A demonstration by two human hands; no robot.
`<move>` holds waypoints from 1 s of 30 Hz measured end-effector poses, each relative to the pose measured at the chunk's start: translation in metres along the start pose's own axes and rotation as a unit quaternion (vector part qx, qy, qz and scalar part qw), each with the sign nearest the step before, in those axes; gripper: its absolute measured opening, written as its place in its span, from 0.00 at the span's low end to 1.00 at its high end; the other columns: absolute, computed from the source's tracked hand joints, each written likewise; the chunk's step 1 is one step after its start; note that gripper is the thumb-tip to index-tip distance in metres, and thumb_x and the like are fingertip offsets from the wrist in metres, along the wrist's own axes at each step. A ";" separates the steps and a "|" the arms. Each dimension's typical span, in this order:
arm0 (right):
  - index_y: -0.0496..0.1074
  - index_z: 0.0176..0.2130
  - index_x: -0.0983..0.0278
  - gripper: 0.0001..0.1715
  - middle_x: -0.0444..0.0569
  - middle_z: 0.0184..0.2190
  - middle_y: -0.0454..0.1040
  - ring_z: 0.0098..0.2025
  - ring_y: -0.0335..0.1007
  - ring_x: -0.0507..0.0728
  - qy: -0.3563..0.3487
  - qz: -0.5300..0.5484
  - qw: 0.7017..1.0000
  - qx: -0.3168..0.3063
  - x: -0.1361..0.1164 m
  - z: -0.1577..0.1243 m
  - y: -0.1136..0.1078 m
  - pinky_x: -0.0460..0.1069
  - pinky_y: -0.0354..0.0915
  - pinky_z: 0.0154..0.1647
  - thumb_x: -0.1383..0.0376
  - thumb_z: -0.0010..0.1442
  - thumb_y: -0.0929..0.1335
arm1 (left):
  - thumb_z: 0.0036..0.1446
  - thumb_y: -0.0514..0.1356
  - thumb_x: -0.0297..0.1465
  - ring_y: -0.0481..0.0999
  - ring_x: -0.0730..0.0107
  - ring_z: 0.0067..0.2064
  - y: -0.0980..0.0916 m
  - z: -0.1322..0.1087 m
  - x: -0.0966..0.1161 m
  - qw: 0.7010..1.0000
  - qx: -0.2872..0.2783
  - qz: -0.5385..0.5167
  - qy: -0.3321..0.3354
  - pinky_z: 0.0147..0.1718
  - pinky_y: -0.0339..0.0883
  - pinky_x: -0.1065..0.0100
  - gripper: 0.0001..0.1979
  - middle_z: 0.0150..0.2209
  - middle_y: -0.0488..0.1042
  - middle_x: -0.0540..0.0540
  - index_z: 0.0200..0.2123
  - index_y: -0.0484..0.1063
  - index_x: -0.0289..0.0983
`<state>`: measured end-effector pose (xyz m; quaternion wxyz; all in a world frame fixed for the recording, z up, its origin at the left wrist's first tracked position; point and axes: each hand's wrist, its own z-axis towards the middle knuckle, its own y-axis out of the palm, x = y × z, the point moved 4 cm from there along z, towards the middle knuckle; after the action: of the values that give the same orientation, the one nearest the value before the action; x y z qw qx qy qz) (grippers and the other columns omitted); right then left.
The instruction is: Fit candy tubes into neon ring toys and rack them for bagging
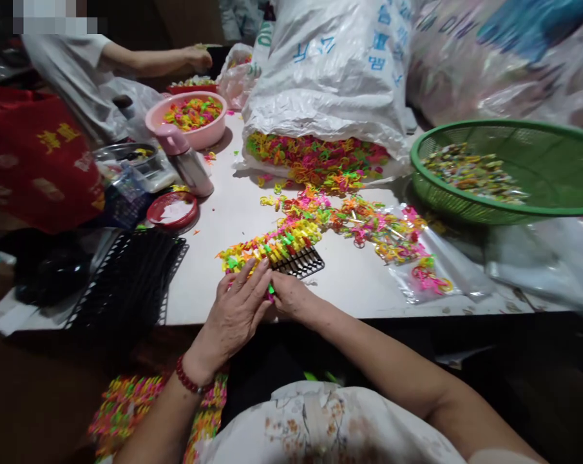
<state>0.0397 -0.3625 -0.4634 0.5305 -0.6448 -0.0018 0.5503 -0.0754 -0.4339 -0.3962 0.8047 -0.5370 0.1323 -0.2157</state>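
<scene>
A black plastic grid rack (308, 263) lies on the white table, most of it covered by rows of small yellow, green, pink and orange plastic pieces (272, 248). My left hand (238, 306) rests over the near edge of the rack, its fingers stretched out and lying flat. Close beside it, my right hand (294, 298) has its fingers curled at the same edge. A small green-and-pink plastic piece (271, 291) shows at the right fingertips, between the two hands. Loose coloured plastic pieces (310, 206) are heaped just beyond the rack.
A large white sack (330, 71) spills more pieces. Right of it stands a green basket (552, 212). A clear plastic bag (417, 283) lies right; stacked black racks (127, 280) lie left. Behind are a thermos (194, 171), a pink basin (214, 136) and another person's arm (146, 62).
</scene>
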 end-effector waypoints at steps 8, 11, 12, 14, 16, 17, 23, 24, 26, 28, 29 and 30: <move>0.70 0.45 0.67 0.13 0.54 0.39 0.74 0.36 0.70 0.57 0.029 -0.117 0.991 -0.051 -0.007 0.005 0.004 0.48 0.64 0.35 0.63 0.61 0.67 | 0.66 0.54 0.30 0.54 0.50 0.68 0.005 -0.001 0.000 0.999 0.040 -0.008 -0.001 0.58 0.52 0.51 0.22 0.65 0.62 0.37 0.62 0.60 0.34; 0.68 0.50 0.68 0.20 0.55 0.41 0.74 0.38 0.71 0.58 0.021 -0.090 0.995 -0.029 -0.012 0.004 0.008 0.48 0.66 0.37 0.61 0.60 0.68 | 0.67 0.52 0.30 0.60 0.53 0.66 0.006 0.001 0.001 0.999 0.050 -0.013 0.003 0.58 0.52 0.52 0.21 0.63 0.65 0.41 0.62 0.61 0.37; 0.69 0.50 0.68 0.18 0.55 0.42 0.74 0.40 0.71 0.58 0.009 -0.073 0.997 -0.018 -0.013 0.002 0.005 0.48 0.67 0.39 0.63 0.60 0.68 | 0.67 0.52 0.30 0.62 0.54 0.65 0.006 0.002 0.001 0.998 0.055 -0.013 0.002 0.58 0.52 0.53 0.21 0.63 0.66 0.42 0.62 0.62 0.37; 0.70 0.46 0.66 0.12 0.53 0.42 0.74 0.44 0.70 0.56 -0.013 -0.041 0.999 0.017 -0.009 -0.007 -0.013 0.48 0.66 0.45 0.67 0.63 0.65 | 0.67 0.52 0.30 0.63 0.54 0.64 0.005 0.003 0.001 0.998 0.068 -0.011 0.002 0.58 0.52 0.54 0.20 0.63 0.66 0.43 0.61 0.63 0.37; 0.71 0.45 0.64 0.10 0.51 0.43 0.74 0.46 0.69 0.54 0.007 -0.042 0.996 0.076 0.007 -0.023 -0.047 0.47 0.65 0.49 0.69 0.64 0.63 | 0.67 0.52 0.31 0.63 0.54 0.64 0.005 0.003 0.001 0.997 0.075 -0.012 0.003 0.59 0.50 0.54 0.20 0.63 0.66 0.43 0.60 0.64 0.37; 0.72 0.44 0.64 0.10 0.51 0.43 0.73 0.45 0.69 0.54 0.044 -0.068 0.990 0.112 0.021 -0.032 -0.070 0.48 0.65 0.48 0.69 0.65 0.63 | 0.66 0.52 0.32 0.63 0.54 0.64 0.005 0.003 0.001 0.997 0.075 -0.015 0.005 0.61 0.49 0.54 0.20 0.63 0.66 0.44 0.60 0.64 0.37; 0.74 0.38 0.68 0.12 0.60 0.41 0.70 0.45 0.62 0.63 0.276 -0.432 0.839 0.181 0.100 -0.080 -0.183 0.55 0.59 0.45 0.67 0.65 0.63 | 0.65 0.55 0.34 0.60 0.52 0.66 0.001 0.004 0.000 0.996 0.080 -0.039 0.008 0.67 0.32 0.43 0.24 0.64 0.64 0.45 0.63 0.61 0.41; 0.75 0.37 0.68 0.12 0.60 0.40 0.70 0.45 0.62 0.64 0.287 -0.456 0.826 0.168 0.107 -0.082 -0.189 0.55 0.58 0.44 0.67 0.65 0.63 | 0.65 0.56 0.33 0.60 0.52 0.66 0.000 0.004 0.000 0.995 0.088 -0.041 0.013 0.66 0.30 0.41 0.24 0.63 0.66 0.45 0.63 0.60 0.42; 0.75 0.35 0.68 0.12 0.60 0.39 0.70 0.44 0.62 0.64 0.292 -0.473 0.819 0.144 0.112 -0.083 -0.191 0.55 0.57 0.42 0.67 0.65 0.63 | 0.65 0.56 0.30 0.62 0.55 0.65 -0.002 0.005 0.001 0.994 0.097 -0.045 0.032 0.67 0.29 0.40 0.23 0.61 0.68 0.44 0.63 0.61 0.41; 0.74 0.35 0.67 0.13 0.58 0.38 0.71 0.42 0.63 0.63 0.280 -0.464 0.829 0.141 0.110 -0.080 -0.186 0.54 0.56 0.41 0.66 0.65 0.62 | 0.64 0.56 0.27 0.63 0.58 0.65 -0.001 0.006 0.002 0.993 0.095 -0.045 0.044 0.68 0.33 0.44 0.23 0.61 0.68 0.43 0.62 0.62 0.38; 0.74 0.35 0.67 0.13 0.58 0.37 0.72 0.41 0.64 0.62 0.269 -0.449 0.839 0.147 0.108 -0.079 -0.183 0.53 0.56 0.41 0.66 0.65 0.62 | 0.64 0.56 0.27 0.63 0.60 0.65 0.000 0.006 0.002 0.994 0.090 -0.044 0.046 0.68 0.35 0.47 0.22 0.62 0.67 0.42 0.61 0.63 0.37; 0.74 0.35 0.66 0.12 0.57 0.37 0.72 0.40 0.65 0.61 0.257 -0.424 0.854 0.156 0.104 -0.077 -0.179 0.52 0.57 0.40 0.66 0.65 0.62 | 0.64 0.56 0.26 0.62 0.61 0.65 0.000 0.006 0.002 0.995 0.084 -0.041 0.046 0.68 0.37 0.49 0.23 0.62 0.67 0.41 0.61 0.63 0.36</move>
<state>0.2399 -0.2758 -0.4273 0.7877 -0.6086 -0.0529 0.0800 -0.0710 -0.4304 -0.3943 0.8307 -0.4616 0.1289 -0.2834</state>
